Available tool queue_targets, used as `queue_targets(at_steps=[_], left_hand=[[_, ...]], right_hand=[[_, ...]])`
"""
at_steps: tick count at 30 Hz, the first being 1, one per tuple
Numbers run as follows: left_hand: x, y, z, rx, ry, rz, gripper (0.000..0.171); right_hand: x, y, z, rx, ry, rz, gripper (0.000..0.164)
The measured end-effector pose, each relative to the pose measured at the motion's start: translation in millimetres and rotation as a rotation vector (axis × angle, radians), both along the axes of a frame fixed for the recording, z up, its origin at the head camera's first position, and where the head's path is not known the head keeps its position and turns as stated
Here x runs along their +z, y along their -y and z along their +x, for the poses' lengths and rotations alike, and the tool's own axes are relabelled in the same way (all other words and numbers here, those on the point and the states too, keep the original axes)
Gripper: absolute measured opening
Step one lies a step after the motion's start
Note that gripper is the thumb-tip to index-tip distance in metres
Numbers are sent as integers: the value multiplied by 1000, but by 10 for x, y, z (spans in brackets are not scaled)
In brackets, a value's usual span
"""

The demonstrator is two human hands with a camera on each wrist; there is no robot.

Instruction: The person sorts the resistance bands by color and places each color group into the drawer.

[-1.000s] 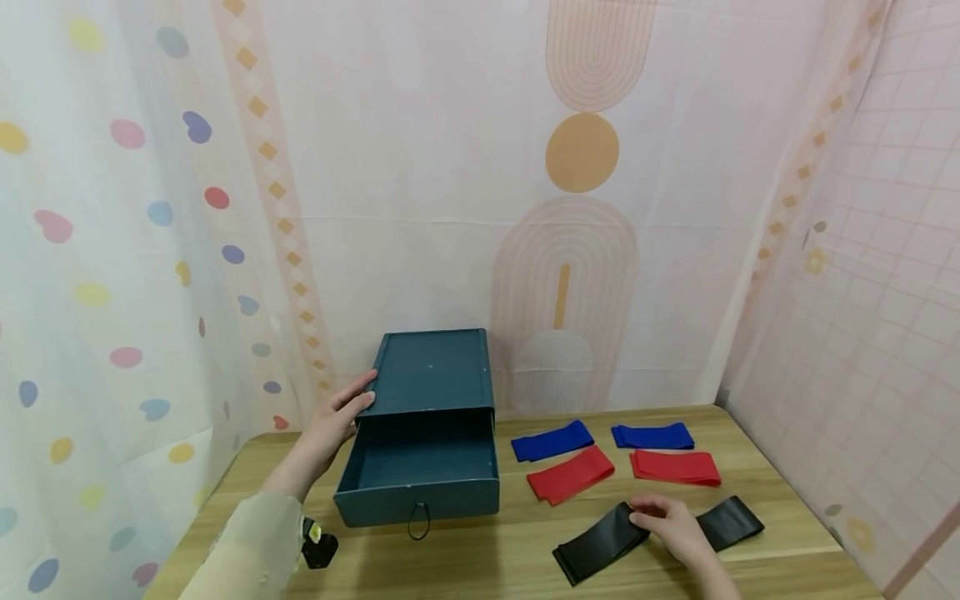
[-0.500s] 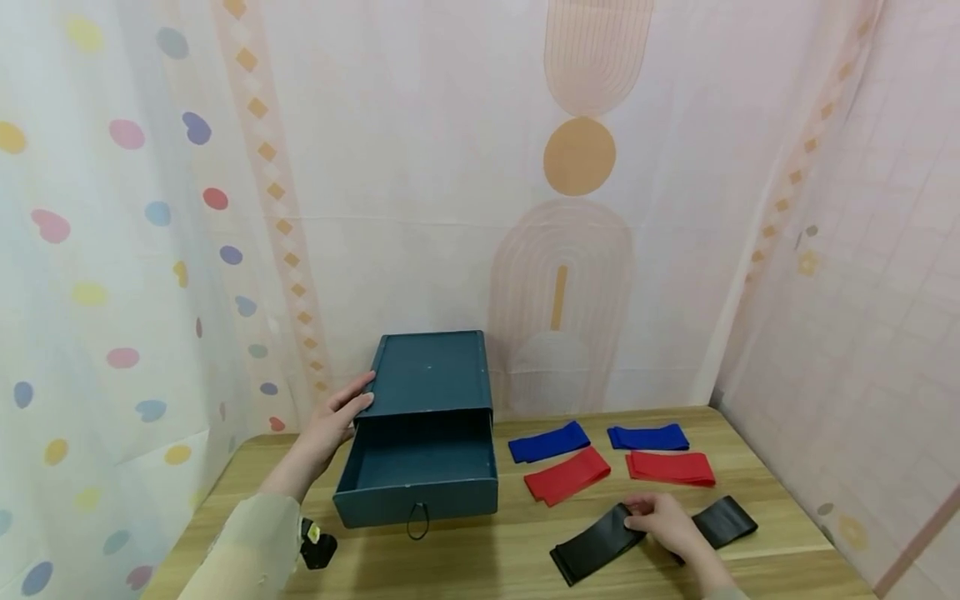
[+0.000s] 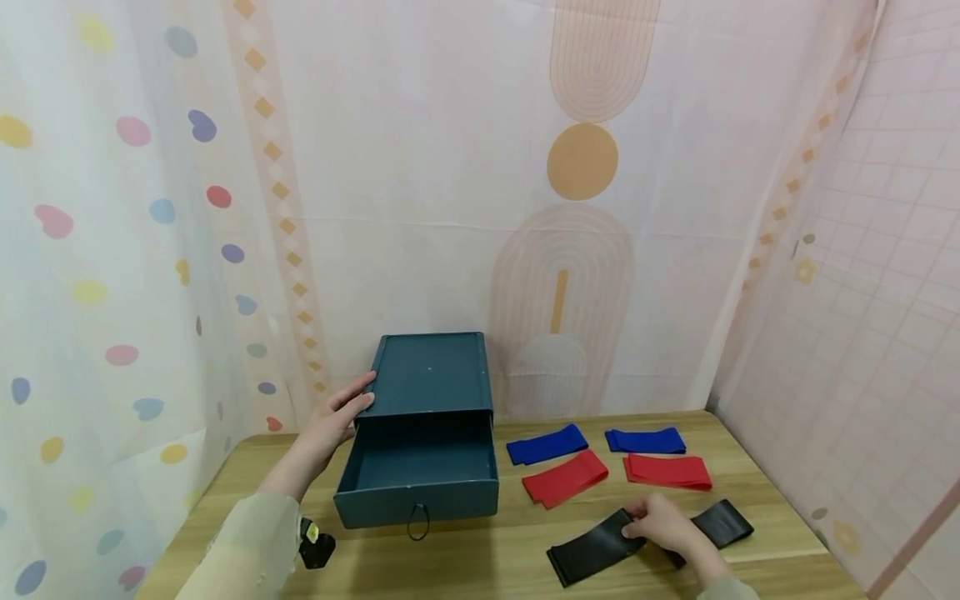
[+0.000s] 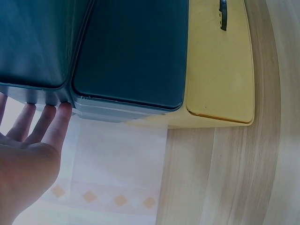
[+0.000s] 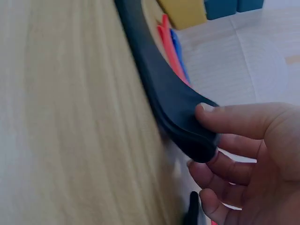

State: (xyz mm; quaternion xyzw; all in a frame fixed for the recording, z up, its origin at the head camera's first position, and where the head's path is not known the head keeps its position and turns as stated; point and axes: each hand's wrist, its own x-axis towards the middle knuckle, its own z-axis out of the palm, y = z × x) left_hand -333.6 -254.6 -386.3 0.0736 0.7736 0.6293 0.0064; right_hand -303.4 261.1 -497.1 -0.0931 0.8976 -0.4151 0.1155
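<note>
My right hand (image 3: 663, 525) pinches the right end of a folded black band (image 5: 164, 89) between thumb and fingers. In the right wrist view that end looks raised off the table. A second black band (image 3: 723, 522) lies just right of the hand, partly hidden by it. My left hand (image 3: 330, 425) touches the left side of a dark teal drawer unit (image 3: 431, 375) with outstretched fingers. Its top drawer (image 3: 420, 504) is pulled out, with nothing seen inside. Below it, the left wrist view shows another teal drawer (image 4: 131, 51) and a yellow drawer (image 4: 218, 61).
Behind the black bands lie two red bands (image 3: 566, 477) (image 3: 667, 472) and two blue bands (image 3: 547, 444) (image 3: 645, 441), flat on the wooden table (image 3: 517, 558). Patterned curtains (image 3: 420, 167) stand close behind and at both sides. A loop handle (image 3: 418, 522) hangs from the drawer's front.
The head view has shifted slightly. My right hand has moved a little on the black band's right end. My left hand and the drawer unit stay as they were.
</note>
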Motion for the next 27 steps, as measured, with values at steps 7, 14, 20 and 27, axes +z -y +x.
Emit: queue_targets(at_steps=[7,14,20,27], left_hand=[[64,-6,18,-1,-1,-22,62],[60,-5,-2,-5,0,-21,62],[47,0,-2,6,-7,-30,63],[20,0,-4,6,-4,-28,61]], right_hand=[[48,-71,6,137,4,-87,26],[158,-69,52,124,39,-103,41],[283,-18,70,153,2,-78,39],[441,63,88,208,-42,-49,30]])
